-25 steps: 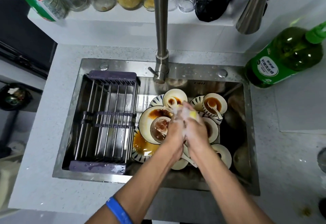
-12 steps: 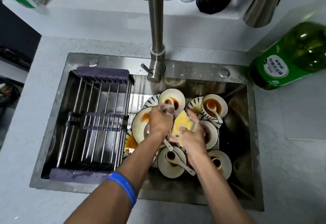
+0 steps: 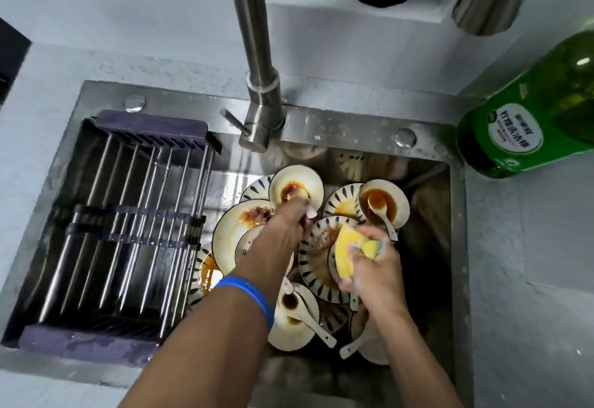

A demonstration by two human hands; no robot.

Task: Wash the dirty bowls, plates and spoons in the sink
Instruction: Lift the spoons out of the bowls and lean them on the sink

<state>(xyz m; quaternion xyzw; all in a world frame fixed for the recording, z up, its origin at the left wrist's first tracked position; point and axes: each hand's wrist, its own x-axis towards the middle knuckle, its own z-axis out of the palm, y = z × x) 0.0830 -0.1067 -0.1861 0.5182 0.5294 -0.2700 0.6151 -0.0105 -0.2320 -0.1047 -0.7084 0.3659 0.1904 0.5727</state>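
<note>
Dirty bowls, plates and spoons crowd the right part of the steel sink (image 3: pixel 457 246). A cream bowl (image 3: pixel 390 197) smeared with brown sauce, a white spoon (image 3: pixel 382 219) in it, sits toward the sink's back right. A blue-striped plate (image 3: pixel 313 266) lies mid-sink; another sauce-stained bowl (image 3: pixel 289 327) with a spoon (image 3: pixel 313 322) lies nearer the front edge.

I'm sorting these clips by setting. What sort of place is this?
Most likely a home kitchen: a steel sink full of sauce-stained bowls, a faucet over it, and a green dish soap bottle on the counter.
</note>
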